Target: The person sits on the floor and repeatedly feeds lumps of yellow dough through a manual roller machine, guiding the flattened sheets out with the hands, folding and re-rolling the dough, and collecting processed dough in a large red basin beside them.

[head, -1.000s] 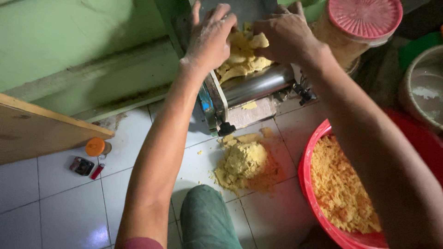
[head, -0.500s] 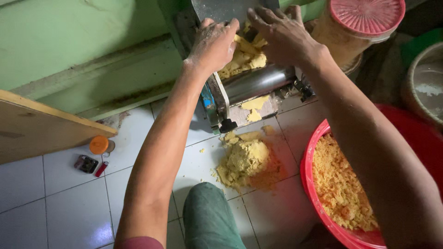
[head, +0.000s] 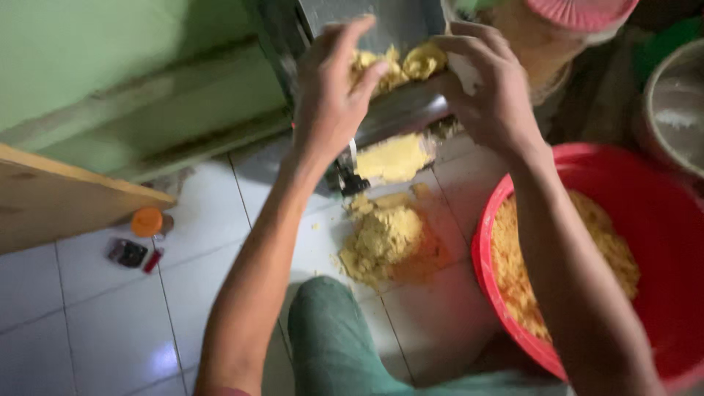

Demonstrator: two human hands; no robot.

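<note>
Both hands are now pressing lower on the yellow dough atop the metal machine: left hand fingers spread open, right hand fingers curled loosely. A flat sheet is coming out below, above the dough pile on the floor, beside the red tub.

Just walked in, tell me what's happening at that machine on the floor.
A person is pressing lumps of yellow dough into the top of a metal roller machine with both hands: left hand on one side, right hand on the other. A flattened yellow sheet emerges below the roller, and a crumbly pile lies on the white tiled floor. A red basin beside it holds more yellow crumbs.
</note>
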